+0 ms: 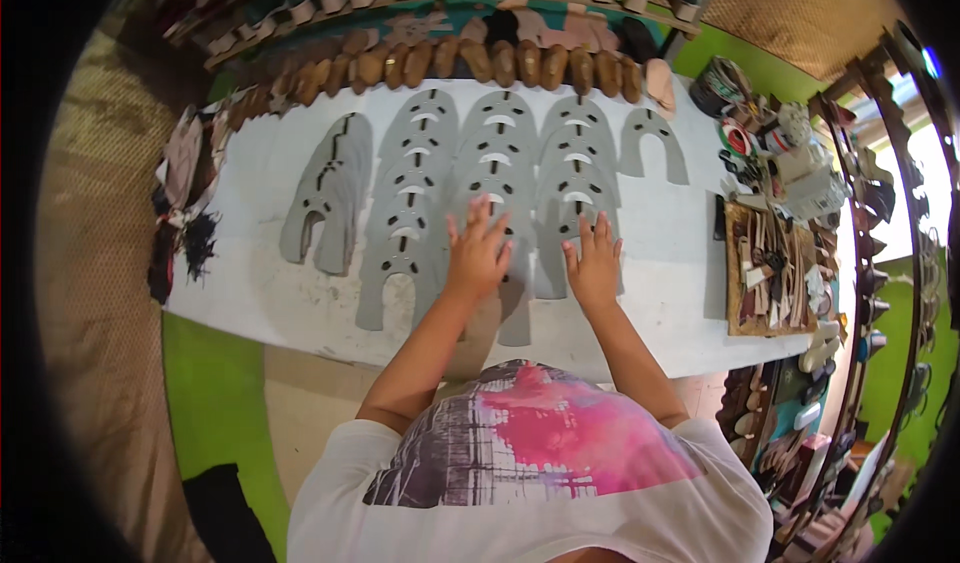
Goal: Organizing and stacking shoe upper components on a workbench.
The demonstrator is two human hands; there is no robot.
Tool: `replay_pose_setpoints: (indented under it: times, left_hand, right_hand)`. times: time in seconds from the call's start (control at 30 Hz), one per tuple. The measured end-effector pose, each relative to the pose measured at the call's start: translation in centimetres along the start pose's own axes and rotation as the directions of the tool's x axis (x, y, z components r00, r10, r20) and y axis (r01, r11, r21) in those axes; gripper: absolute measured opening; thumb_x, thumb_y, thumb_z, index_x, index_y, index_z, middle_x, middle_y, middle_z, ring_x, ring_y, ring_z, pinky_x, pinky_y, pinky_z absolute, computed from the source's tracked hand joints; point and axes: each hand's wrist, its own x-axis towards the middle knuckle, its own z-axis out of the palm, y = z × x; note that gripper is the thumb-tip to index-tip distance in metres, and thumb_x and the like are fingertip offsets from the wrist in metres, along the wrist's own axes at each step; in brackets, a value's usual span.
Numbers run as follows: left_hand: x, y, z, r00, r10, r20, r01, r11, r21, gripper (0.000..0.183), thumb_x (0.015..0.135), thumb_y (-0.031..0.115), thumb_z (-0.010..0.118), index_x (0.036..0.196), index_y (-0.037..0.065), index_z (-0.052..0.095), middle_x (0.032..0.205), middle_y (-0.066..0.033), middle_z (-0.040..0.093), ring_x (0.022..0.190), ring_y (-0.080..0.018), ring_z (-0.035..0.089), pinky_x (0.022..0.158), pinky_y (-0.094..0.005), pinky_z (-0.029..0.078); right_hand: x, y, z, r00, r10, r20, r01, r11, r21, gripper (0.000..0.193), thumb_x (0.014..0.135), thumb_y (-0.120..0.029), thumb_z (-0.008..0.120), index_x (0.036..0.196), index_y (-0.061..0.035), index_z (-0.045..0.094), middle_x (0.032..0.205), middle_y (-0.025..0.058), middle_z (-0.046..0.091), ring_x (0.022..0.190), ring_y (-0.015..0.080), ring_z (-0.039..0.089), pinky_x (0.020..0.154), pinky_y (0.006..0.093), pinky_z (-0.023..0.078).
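Observation:
Grey horseshoe-shaped shoe upper pieces with dark marks and cut-outs lie in overlapping columns on the white table. My left hand (478, 255), fingers spread, is over the middle column (498, 163) and hides part of its near end. Over the near end of the column to its right (577, 168) is my right hand (596, 268), its fingers also apart. Neither hand grips anything; whether the fingertips press on the pieces I cannot tell. Left of them runs another column (400, 218), then a tighter, slanted pile (335, 188). A single grey piece (655, 141) lies apart at the far right.
Brown shoe lasts (440, 60) line the table's far edge, below a shelf of shoes. A wooden tray of strips (772, 273) sits at the right, near tape rolls (735, 138) and plastic bags (815, 188). Fabric scraps (185, 183) hang at the left edge. Shoe racks stand further right.

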Motion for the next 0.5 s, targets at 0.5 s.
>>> replay_pose_setpoints:
  times: [0.5]
  left_hand:
    - [-5.5,-26.5,-14.2,0.798,-0.538,-0.273,0.590,0.790,0.167,0.050,0.078,0.024,0.055,0.117,-0.005,0.044,0.125,-0.0216,0.041,0.117,-0.0347,0.038,0.096,-0.0383,0.033]
  right_hand:
    - [2.9,-26.2,8.9,0.882,-0.412,0.230,0.291,0.858,0.423,0.041,0.082,-0.029,0.053,0.114,-0.0032,0.049,0.104,0.0177,0.055,0.094,0.0341,0.053,0.081,0.0389,0.042]
